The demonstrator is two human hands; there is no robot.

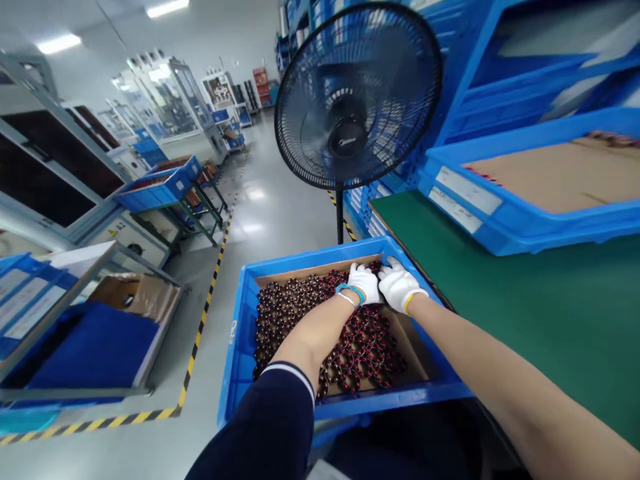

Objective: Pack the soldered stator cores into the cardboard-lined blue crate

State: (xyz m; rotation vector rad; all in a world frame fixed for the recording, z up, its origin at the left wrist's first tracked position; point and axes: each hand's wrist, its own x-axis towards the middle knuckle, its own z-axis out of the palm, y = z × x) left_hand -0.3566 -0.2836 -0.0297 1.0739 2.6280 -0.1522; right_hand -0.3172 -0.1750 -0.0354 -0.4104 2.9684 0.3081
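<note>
A blue bin [237,333] lined with cardboard holds rows of small dark ring-shaped parts [285,313]; those on the right side carry red marks. My left hand [364,283], in a white glove with a teal band at the wrist, reaches into the bin's far right part, over the red-marked rings. Beside it my right hand [397,285], in a white glove with a yellow cuff, lies at the far right corner near the bin wall. The fingers of both hands point down among the parts and are partly hidden, so any held part cannot be made out.
A black standing fan [347,133] rises behind the bin. On the right, a green tabletop [550,300] bears another blue bin [505,230] with cardboard in it. A metal cart [165,313] stands at the left, past yellow-black floor tape. Blue shelving [450,120] is behind the tabletop.
</note>
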